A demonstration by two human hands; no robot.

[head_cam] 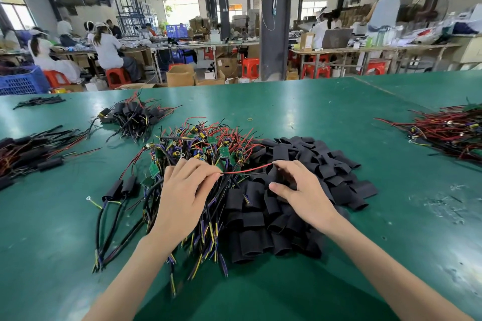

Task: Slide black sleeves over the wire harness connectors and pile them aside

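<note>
Fingers (pixel 208 177) of the left hand (pixel 182 190) pinch a thin red wire (pixel 247 169), and it runs across to the right hand (pixel 305 190), curled over the black sleeves (pixel 326 161). Gripping one? Can't tell. The wire looks light and floppy, so hold it close to the end. The soft sleeves touch the harness heap (pixel 203 143), mid-bench (pixel 339 101).

We are working at a green table (pixel 313 101). A heap of bare harnesses (pixel 198 143) is lying at its centre, touching a spread of loose sleeves (pixel 300 161) on its right. Two sleeved harnesses (pixel 122 187) are lying just left of the heap. A rear pile (pixel 135 114) and a left pile (pixel 28 151), both sleeved, are sitting apart. A right pile (pixel 448 133) of wires is resting at the far edge. A rubber band (pixel 250 119) is lying behind the heap.
</note>
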